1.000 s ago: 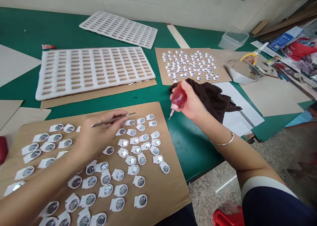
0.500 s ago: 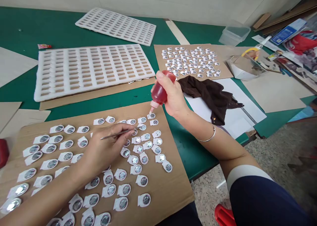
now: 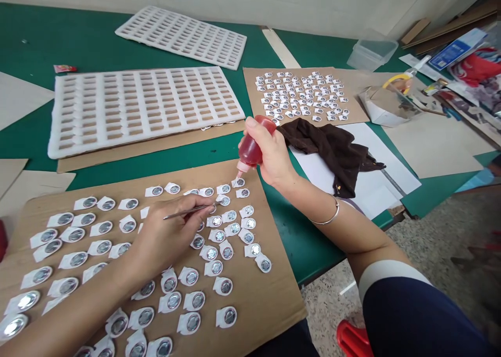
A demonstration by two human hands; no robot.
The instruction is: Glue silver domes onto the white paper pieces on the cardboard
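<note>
My right hand [image 3: 272, 156] is wrapped round a squeeze bottle [image 3: 251, 149] of red liquid, tilted with its pink nozzle down. The nozzle tip is at a small white piece with a shiny metal disc [image 3: 238, 182], near the far right corner of a brown cardboard sheet [image 3: 270, 294]; I cannot tell whether it touches. My left hand [image 3: 166, 229] is closed on thin metal tweezers [image 3: 187, 211], their tips close to another white piece [image 3: 223, 200]. Many similar pieces lie in loose rows over the cardboard, and my left forearm hides some of them.
Behind the cardboard lies a white foam tray [image 3: 148, 106] with rows of slots, and farther back a second foam tray [image 3: 183, 36]. A board with more pieces [image 3: 301, 98] is at the back. Right of my hand are a dark brown cloth [image 3: 332, 148] and a clear plastic tub [image 3: 371, 53].
The view has shifted slightly, so the left-side pieces and trays sit a little farther left. Both hands keep nearly the same position and hold.
</note>
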